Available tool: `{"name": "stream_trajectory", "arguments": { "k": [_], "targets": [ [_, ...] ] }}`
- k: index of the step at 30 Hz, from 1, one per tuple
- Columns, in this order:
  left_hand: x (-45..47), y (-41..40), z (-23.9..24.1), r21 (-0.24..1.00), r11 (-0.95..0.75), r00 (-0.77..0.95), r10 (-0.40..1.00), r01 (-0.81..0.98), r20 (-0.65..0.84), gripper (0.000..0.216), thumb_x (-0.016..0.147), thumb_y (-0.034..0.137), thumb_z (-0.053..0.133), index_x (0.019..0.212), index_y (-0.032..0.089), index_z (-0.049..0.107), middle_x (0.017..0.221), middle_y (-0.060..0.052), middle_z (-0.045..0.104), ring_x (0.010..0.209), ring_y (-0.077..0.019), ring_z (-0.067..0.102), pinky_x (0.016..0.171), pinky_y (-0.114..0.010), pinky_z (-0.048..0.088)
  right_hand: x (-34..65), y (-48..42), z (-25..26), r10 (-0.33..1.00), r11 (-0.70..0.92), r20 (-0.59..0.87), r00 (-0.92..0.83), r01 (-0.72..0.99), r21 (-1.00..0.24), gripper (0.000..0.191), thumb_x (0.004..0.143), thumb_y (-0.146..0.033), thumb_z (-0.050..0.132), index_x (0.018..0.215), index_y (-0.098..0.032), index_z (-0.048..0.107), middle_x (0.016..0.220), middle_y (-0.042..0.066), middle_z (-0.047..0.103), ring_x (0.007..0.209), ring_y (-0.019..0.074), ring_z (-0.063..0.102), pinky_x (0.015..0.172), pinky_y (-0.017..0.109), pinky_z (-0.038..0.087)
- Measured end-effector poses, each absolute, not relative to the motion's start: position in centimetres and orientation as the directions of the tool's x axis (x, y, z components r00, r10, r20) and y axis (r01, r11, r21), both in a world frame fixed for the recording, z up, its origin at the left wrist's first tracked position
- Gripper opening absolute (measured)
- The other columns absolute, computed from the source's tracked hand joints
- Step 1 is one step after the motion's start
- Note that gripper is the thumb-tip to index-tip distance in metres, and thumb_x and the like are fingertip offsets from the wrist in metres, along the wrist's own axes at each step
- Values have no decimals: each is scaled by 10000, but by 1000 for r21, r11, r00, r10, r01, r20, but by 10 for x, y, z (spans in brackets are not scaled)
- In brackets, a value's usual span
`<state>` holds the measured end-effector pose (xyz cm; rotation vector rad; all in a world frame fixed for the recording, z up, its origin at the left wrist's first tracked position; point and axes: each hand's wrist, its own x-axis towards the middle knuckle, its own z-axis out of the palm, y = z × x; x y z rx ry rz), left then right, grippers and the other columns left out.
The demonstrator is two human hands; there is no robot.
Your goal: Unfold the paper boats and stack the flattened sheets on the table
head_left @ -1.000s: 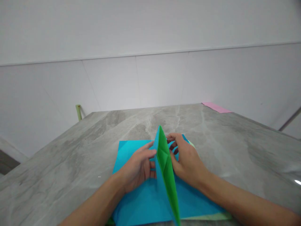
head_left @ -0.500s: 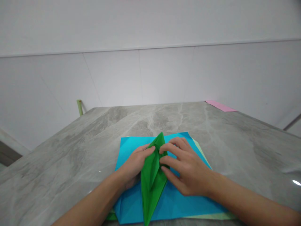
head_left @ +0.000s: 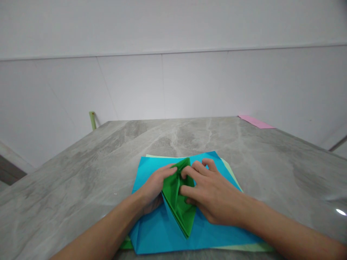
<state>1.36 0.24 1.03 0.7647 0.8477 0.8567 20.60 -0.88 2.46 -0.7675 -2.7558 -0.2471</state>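
A folded green paper point(head_left: 179, 206) with a pointed near end lies on a blue sheet point(head_left: 159, 234) near the table's front edge. My left hand point(head_left: 154, 189) grips its upper left edge with bent fingers. My right hand point(head_left: 211, 196) presses on the right side of the green paper, fingers curled over its top point. A pale green sheet point(head_left: 244, 247) sticks out from under the blue one.
The grey marble table point(head_left: 81, 173) stretches back to a white wall. A pink sheet point(head_left: 256, 122) lies at the far right corner. A green post point(head_left: 92, 120) stands beyond the far left corner.
The green paper stood upright on edge, then was laid down flat on the blue sheet. Both hands have come down onto it and it now looks shorter and wider.
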Motion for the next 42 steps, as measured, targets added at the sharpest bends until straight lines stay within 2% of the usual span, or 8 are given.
{"name": "stream_trajectory", "arguments": {
  "k": [3, 6, 11, 19, 23, 29, 35, 42],
  "targets": [
    [15, 2, 16, 794, 523, 368, 836, -311, -407, 195, 900, 267, 537, 903, 127, 672, 768, -79, 711, 637, -195, 684, 609, -295, 546, 206, -9, 26, 437, 851, 332, -836, 504, 150, 83, 889, -216, 587, 957, -253, 614, 1119, 63, 612, 967, 246, 435, 876, 463, 223],
    [15, 2, 17, 756, 581, 385, 799, -300, -461, 252, 920, 291, 484, 971, 129, 669, 754, -72, 702, 641, -207, 685, 631, -321, 553, 206, -9, 27, 395, 871, 343, -852, 466, 153, 149, 900, -224, 590, 1039, -264, 624, 1176, 35, 627, 978, 238, 438, 894, 467, 218],
    [10, 3, 11, 832, 489, 426, 832, -262, -356, 285, 833, 287, 639, 1078, 142, 639, 843, -63, 710, 704, -196, 688, 626, -274, 530, 202, -11, 27, 408, 883, 290, -865, 455, 113, 155, 940, -288, 580, 1092, -283, 611, 1092, 16, 643, 976, 236, 439, 891, 458, 225],
    [3, 2, 10, 828, 490, 515, 801, -274, -304, 678, 639, 138, 689, 1299, 158, 532, 989, -78, 725, 822, -223, 700, 723, -312, 531, 201, -12, 23, 439, 856, 244, -865, 485, 177, 197, 829, -200, 598, 1025, -221, 590, 966, 66, 590, 937, 250, 415, 867, 458, 247],
    [3, 1, 9, 835, 471, 573, 782, -285, -246, 644, 612, 106, 716, 1239, 188, 593, 1003, -50, 716, 906, -230, 696, 775, -307, 526, 202, -11, 22, 436, 853, 267, -859, 490, 181, 278, 800, -208, 609, 1076, -228, 586, 1015, 83, 575, 957, 257, 426, 864, 456, 249],
    [4, -1, 13, 837, 456, 625, 758, -303, -186, 555, 669, 141, 703, 1216, 172, 621, 886, -43, 705, 760, -195, 696, 683, -280, 528, 206, -7, 21, 330, 885, 437, -837, 435, 164, 123, 826, -163, 542, 935, -218, 562, 1008, 66, 608, 898, 227, 458, 856, 452, 242],
    [6, -9, 16, 812, 475, 689, 713, -340, -129, 719, 666, 113, 790, 1327, 215, 526, 935, -43, 708, 814, -181, 706, 718, -258, 544, 207, -7, 22, 272, 911, 562, -782, 397, 111, 94, 840, -125, 477, 885, -198, 516, 1035, 42, 685, 833, 201, 497, 824, 438, 261],
    [5, -9, 18, 779, 524, 727, 674, -344, -132, 627, 679, 101, 720, 1277, 155, 539, 878, -63, 713, 743, -188, 713, 720, -299, 575, 206, -10, 24, 216, 936, 578, -787, 336, 107, 150, 803, -69, 437, 813, -217, 462, 705, -25, 620, 666, 164, 445, 758, 399, 249]
  ]
}}
